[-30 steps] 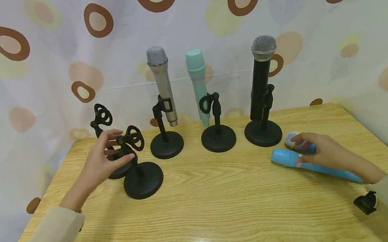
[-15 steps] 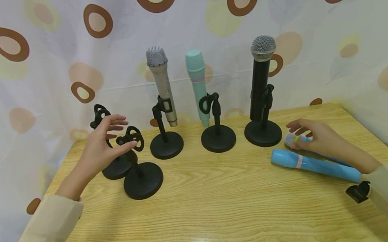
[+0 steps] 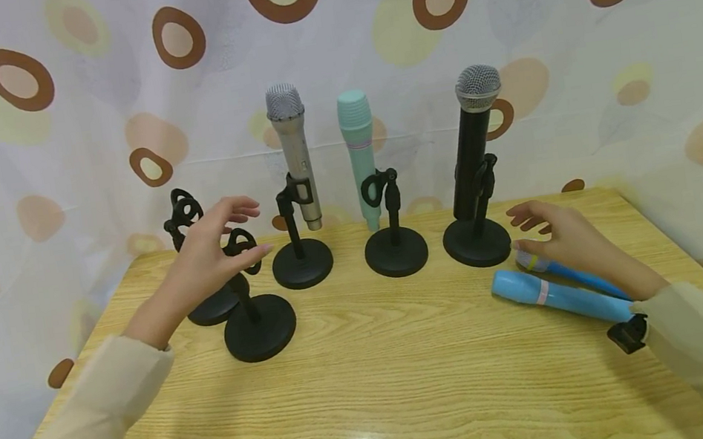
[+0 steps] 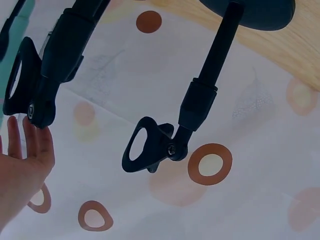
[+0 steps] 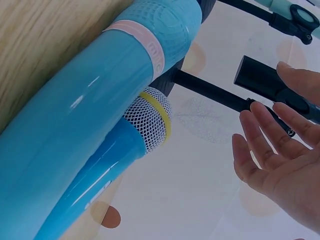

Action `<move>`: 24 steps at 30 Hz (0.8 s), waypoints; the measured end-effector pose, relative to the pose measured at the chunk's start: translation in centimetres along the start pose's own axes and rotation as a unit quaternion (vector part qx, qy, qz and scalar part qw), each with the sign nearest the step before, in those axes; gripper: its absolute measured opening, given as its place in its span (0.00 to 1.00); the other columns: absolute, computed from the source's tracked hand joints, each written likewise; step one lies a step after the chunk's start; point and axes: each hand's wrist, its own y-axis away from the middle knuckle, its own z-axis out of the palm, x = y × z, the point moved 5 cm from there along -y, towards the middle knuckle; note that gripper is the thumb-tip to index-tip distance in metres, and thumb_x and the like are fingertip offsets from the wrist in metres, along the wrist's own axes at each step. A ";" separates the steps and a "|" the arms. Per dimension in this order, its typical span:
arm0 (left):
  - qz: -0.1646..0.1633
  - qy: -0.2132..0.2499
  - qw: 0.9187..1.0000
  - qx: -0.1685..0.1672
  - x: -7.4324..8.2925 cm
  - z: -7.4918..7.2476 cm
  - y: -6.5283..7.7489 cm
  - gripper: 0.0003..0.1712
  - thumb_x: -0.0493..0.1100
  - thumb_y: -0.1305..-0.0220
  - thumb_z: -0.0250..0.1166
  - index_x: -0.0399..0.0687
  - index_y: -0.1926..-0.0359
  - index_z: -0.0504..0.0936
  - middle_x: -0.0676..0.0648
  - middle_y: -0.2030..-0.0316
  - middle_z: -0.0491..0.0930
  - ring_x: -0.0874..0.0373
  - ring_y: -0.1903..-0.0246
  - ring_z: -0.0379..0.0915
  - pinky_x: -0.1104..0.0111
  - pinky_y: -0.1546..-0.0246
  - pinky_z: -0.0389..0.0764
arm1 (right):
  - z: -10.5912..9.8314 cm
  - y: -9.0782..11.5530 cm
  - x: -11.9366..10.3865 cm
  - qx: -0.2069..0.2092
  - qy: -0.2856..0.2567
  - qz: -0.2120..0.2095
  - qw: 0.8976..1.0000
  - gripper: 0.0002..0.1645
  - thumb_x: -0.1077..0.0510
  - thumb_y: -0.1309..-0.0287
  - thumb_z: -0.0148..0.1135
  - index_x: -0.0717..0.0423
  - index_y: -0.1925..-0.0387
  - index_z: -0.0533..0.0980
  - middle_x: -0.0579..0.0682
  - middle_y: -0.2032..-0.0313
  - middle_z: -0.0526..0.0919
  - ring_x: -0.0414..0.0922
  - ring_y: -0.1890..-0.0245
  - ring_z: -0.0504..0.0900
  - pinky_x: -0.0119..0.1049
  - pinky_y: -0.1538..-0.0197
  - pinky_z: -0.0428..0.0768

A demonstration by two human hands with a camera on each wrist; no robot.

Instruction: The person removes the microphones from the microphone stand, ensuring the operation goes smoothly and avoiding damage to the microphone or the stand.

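My left hand (image 3: 205, 259) hovers with fingers spread around the top of the front-left microphone stand (image 3: 259, 330), holding nothing. Partly hidden behind it is another bare stand (image 3: 209, 311). In the left wrist view, the fingertips (image 4: 32, 135) appear close to a stand's clip; whether they touch is unclear. Over at the right, my right hand (image 3: 567, 242) is held with loosely bent fingers above a blue microphone (image 3: 586, 280) with a mesh head and yellow ring. Nearer me lies a light blue microphone (image 3: 564, 294) with a pink band. The right palm (image 5: 295, 165) shows nothing in it.
Three stands at the back hold a silver microphone (image 3: 295, 152), a mint green microphone (image 3: 359, 147) and a black microphone (image 3: 472, 142). They stand on a wooden table (image 3: 373, 374). Behind hangs a patterned cloth (image 3: 215, 14).
My left hand has risen and shifted right past the front-left stand's clip. My right hand has moved from the light blue microphone back and slightly left, above the mesh-headed one. The microphones stay put.
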 end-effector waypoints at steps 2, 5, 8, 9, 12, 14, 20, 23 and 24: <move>0.010 -0.006 1.000 0.000 0.4 0.2 -0.3 0.33 0.42 0.50 0.70 0.44 0.44 0.67 0.43 0.50 0.74 0.48 0.49 0.70 0.53 0.50 0.72 | 0.0 -0.3 0.0 0.005 -0.002 0.000 1.000 0.24 0.62 0.46 0.63 0.63 0.47 0.69 0.63 0.56 0.78 0.59 0.58 0.78 0.56 0.58 0.76; 0.021 -0.010 1.000 0.000 0.9 0.5 -0.8 0.32 0.43 0.49 0.69 0.43 0.44 0.67 0.44 0.50 0.74 0.49 0.50 0.70 0.53 0.49 0.71 | 0.1 -0.7 0.1 0.010 -0.007 0.008 1.000 0.24 0.61 0.46 0.62 0.64 0.48 0.69 0.64 0.56 0.78 0.59 0.57 0.78 0.57 0.58 0.76; 0.025 0.000 1.000 -0.008 1.5 1.0 -1.3 0.32 0.45 0.48 0.69 0.44 0.43 0.67 0.44 0.49 0.74 0.50 0.49 0.70 0.54 0.50 0.72 | 0.2 -1.2 0.3 0.014 -0.012 0.015 1.000 0.24 0.61 0.45 0.62 0.65 0.48 0.68 0.64 0.56 0.78 0.60 0.57 0.78 0.57 0.57 0.76; 0.026 0.002 1.000 -0.011 1.7 1.3 -1.4 0.32 0.45 0.47 0.68 0.44 0.43 0.66 0.45 0.49 0.73 0.50 0.49 0.70 0.55 0.51 0.72 | 0.2 -1.4 0.3 0.015 -0.014 0.018 1.000 0.24 0.61 0.45 0.61 0.65 0.48 0.68 0.65 0.56 0.77 0.60 0.57 0.77 0.57 0.57 0.76; 0.027 0.014 0.999 -0.023 2.2 2.2 -1.9 0.32 0.46 0.47 0.68 0.45 0.43 0.66 0.46 0.48 0.73 0.53 0.49 0.70 0.57 0.51 0.72 | 0.2 -1.8 0.6 0.017 -0.023 0.031 0.999 0.25 0.61 0.44 0.60 0.66 0.46 0.67 0.65 0.54 0.76 0.61 0.56 0.77 0.58 0.56 0.75; 0.028 0.017 0.999 -0.032 2.5 2.9 -2.2 0.31 0.47 0.46 0.68 0.45 0.43 0.66 0.46 0.48 0.73 0.54 0.49 0.70 0.59 0.52 0.72 | 0.3 -2.0 0.7 0.019 -0.028 0.041 0.999 0.25 0.60 0.43 0.59 0.66 0.46 0.66 0.65 0.53 0.75 0.61 0.55 0.77 0.57 0.55 0.75; 0.035 0.031 0.998 -0.053 3.5 5.3 -2.8 0.30 0.45 0.46 0.67 0.47 0.43 0.67 0.47 0.49 0.74 0.53 0.50 0.71 0.60 0.50 0.73 | 0.3 -2.7 1.1 0.035 -0.046 0.058 0.997 0.27 0.59 0.42 0.59 0.67 0.44 0.65 0.66 0.53 0.74 0.62 0.54 0.76 0.57 0.54 0.75; 0.041 0.041 0.997 -0.058 4.0 6.7 -3.0 0.29 0.45 0.46 0.67 0.48 0.43 0.67 0.47 0.49 0.74 0.54 0.50 0.71 0.60 0.48 0.73 | 0.4 -3.0 1.4 0.042 -0.056 0.070 0.995 0.27 0.58 0.41 0.58 0.67 0.44 0.65 0.66 0.53 0.74 0.62 0.53 0.76 0.56 0.53 0.75; 0.044 0.044 0.996 -0.059 4.2 7.1 -3.1 0.29 0.44 0.45 0.67 0.48 0.44 0.67 0.47 0.50 0.74 0.54 0.50 0.71 0.60 0.48 0.73 | 0.4 -3.1 1.5 0.042 -0.059 0.074 0.995 0.27 0.58 0.41 0.58 0.67 0.44 0.65 0.66 0.53 0.74 0.61 0.53 0.76 0.55 0.53 0.75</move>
